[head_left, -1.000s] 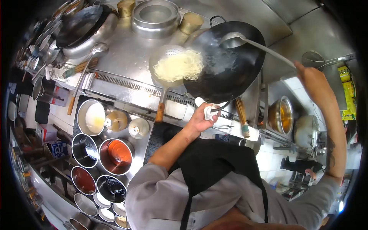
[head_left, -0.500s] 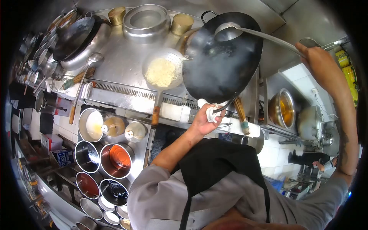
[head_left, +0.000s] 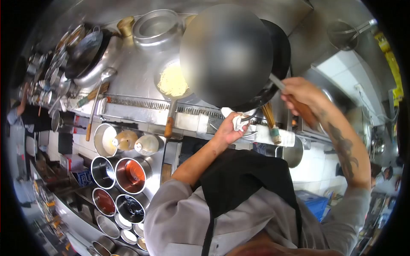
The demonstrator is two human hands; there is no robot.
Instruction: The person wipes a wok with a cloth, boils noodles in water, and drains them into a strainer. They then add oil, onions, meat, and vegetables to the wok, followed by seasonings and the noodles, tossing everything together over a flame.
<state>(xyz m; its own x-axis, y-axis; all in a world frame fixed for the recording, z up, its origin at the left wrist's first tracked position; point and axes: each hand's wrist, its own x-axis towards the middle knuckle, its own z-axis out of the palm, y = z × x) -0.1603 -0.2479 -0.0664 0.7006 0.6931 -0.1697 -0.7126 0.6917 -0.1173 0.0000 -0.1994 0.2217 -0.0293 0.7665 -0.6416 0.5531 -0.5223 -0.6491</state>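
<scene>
My left hand (head_left: 229,129) is closed round the handle of a black wok (head_left: 281,53), with a folded white cloth (head_left: 240,123) between palm and handle. My right hand (head_left: 302,94) grips a ladle (head_left: 276,81) by its long handle, whose wooden end sticks out below the fist. A round grey blur covers most of the wok, so its contents and the ladle's bowl are hidden. Left of the wok, pale noodles (head_left: 173,81) lie in a strainer with a wooden handle (head_left: 169,123).
A bamboo brush (head_left: 272,126) lies by the wok's near edge. Metal pots of sauce (head_left: 131,175) and two squat bottles (head_left: 147,145) stand at lower left. Another ladle (head_left: 95,106) rests on the stove's left side. A wire strainer (head_left: 343,36) is at upper right.
My right hand has swung down and left, bringing the ladle's handle close to the wok's right side. My left hand keeps its hold on the wok handle. The blur is new.
</scene>
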